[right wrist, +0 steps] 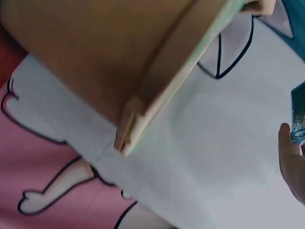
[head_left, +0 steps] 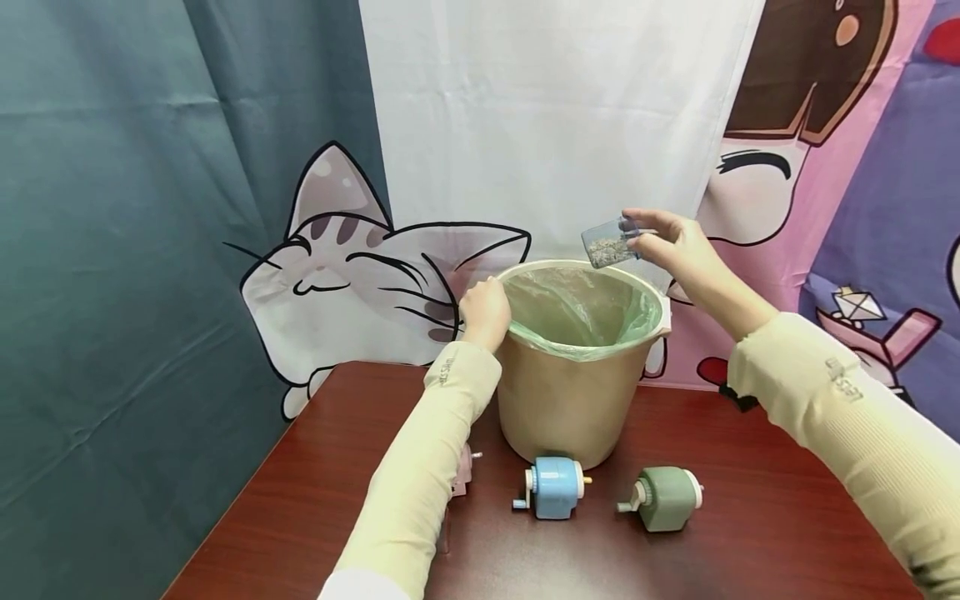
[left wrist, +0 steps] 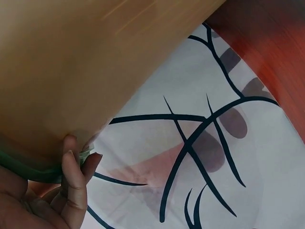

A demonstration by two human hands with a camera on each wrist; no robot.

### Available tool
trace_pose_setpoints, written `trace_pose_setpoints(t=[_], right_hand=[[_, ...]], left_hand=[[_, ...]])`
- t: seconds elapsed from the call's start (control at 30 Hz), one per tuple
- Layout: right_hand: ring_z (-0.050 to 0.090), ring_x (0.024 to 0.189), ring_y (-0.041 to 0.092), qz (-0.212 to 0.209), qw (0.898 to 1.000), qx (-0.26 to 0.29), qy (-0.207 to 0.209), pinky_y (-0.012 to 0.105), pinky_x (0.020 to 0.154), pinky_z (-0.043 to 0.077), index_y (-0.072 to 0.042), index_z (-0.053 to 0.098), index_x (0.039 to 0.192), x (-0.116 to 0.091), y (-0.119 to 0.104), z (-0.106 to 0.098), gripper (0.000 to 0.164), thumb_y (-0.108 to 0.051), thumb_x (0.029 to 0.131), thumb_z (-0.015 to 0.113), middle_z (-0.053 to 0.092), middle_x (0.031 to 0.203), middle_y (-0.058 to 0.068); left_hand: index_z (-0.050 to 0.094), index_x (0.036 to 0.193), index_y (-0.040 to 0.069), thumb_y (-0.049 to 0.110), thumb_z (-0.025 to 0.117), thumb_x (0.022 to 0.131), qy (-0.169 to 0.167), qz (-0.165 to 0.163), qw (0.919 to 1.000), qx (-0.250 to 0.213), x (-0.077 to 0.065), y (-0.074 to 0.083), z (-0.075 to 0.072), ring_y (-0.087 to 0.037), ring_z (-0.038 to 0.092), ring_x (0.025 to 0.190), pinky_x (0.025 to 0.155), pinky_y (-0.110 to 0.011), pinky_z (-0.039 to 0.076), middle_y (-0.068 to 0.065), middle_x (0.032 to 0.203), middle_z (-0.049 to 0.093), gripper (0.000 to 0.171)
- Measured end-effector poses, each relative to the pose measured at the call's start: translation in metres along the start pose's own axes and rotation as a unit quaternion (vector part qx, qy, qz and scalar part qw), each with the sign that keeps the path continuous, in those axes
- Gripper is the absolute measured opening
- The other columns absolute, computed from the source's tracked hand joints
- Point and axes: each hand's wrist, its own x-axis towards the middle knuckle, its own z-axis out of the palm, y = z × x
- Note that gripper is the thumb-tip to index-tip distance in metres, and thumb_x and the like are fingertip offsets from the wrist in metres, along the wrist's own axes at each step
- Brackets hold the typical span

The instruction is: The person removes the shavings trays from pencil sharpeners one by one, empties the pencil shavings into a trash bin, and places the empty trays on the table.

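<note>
My left hand (head_left: 486, 312) grips the left rim of a beige trash bin (head_left: 566, 400), with fingers curled over the edge in the left wrist view. A thin green bag (head_left: 645, 315) lines the bin and folds over its rim. My right hand (head_left: 678, 242) pinches a small clear blue shavings drawer (head_left: 604, 244) between thumb and fingers, above the right back part of the bin's opening. Pale pencil shavings (head_left: 606, 252) lie inside the tilted drawer. At the right edge of the right wrist view, only part of the drawer (right wrist: 299, 112) and fingers show.
On the dark red table (head_left: 360, 467), a blue crank pencil sharpener (head_left: 556, 488) stands before the bin, and a green one (head_left: 666, 498) to its right. My left sleeve partly hides a pink one (head_left: 462, 472). A printed cartoon curtain (head_left: 555, 125) hangs behind.
</note>
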Motion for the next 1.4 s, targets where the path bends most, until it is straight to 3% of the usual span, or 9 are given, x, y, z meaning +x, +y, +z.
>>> trace_pose_setpoints(t=[0.17, 0.4, 0.7, 1.1, 1.4], right_hand=[[0.05, 0.114, 0.008, 0.015, 0.999, -0.045, -0.023, 0.032, 0.1, 0.036, -0.006, 0.039, 0.141, 0.017, -0.003, -0.004, 0.054, -0.021, 0.091, 0.049, 0.045, 0.14, 0.019], [0.044, 0.127, 0.034, 0.014, 0.993, -0.111, -0.037, 0.04, 0.1, 0.038, 0.003, 0.038, 0.138, 0.036, -0.003, -0.004, 0.055, -0.016, 0.089, 0.055, 0.044, 0.137, 0.025], [0.047, 0.121, 0.043, -0.031, 0.984, -0.169, -0.051, 0.051, 0.1, 0.039, 0.011, 0.043, 0.121, 0.045, -0.004, 0.004, 0.045, -0.009, 0.084, 0.059, 0.049, 0.125, 0.03], [0.057, 0.102, 0.038, -0.083, 0.974, -0.204, -0.052, 0.044, 0.085, 0.044, 0.008, 0.056, 0.108, 0.044, -0.006, 0.011, 0.031, -0.007, 0.081, 0.059, 0.06, 0.11, 0.029], [0.053, 0.078, 0.026, -0.107, 0.956, -0.265, -0.064, 0.031, 0.069, 0.042, 0.006, 0.064, 0.103, 0.043, -0.003, 0.017, 0.031, -0.008, 0.076, 0.058, 0.065, 0.095, 0.023]], left_hand=[[0.067, 0.106, 0.003, 0.014, 0.032, 0.102, 0.003, -0.003, 1.0, 0.0, 0.001, -0.001, -0.001, -0.03, 0.068, 0.091, 0.07, -0.04, 0.055, -0.014, 0.103, 0.071, 0.037], [0.066, 0.105, 0.003, 0.014, 0.034, 0.101, 0.002, -0.001, 1.0, 0.001, -0.001, 0.0, -0.001, -0.029, 0.068, 0.091, 0.07, -0.04, 0.056, -0.014, 0.102, 0.071, 0.035], [0.067, 0.104, 0.003, 0.014, 0.032, 0.102, 0.011, -0.015, 0.9998, -0.005, -0.003, 0.0, -0.002, -0.029, 0.069, 0.089, 0.068, -0.04, 0.056, -0.014, 0.101, 0.071, 0.037], [0.068, 0.104, 0.003, 0.016, 0.03, 0.103, 0.011, -0.028, 0.9994, -0.017, -0.005, 0.001, 0.0, -0.03, 0.069, 0.089, 0.068, -0.04, 0.056, -0.014, 0.101, 0.071, 0.04], [0.068, 0.104, 0.004, 0.016, 0.029, 0.103, 0.01, -0.027, 0.9994, -0.016, -0.003, 0.001, 0.001, -0.029, 0.069, 0.089, 0.069, -0.039, 0.056, -0.014, 0.101, 0.071, 0.041]])
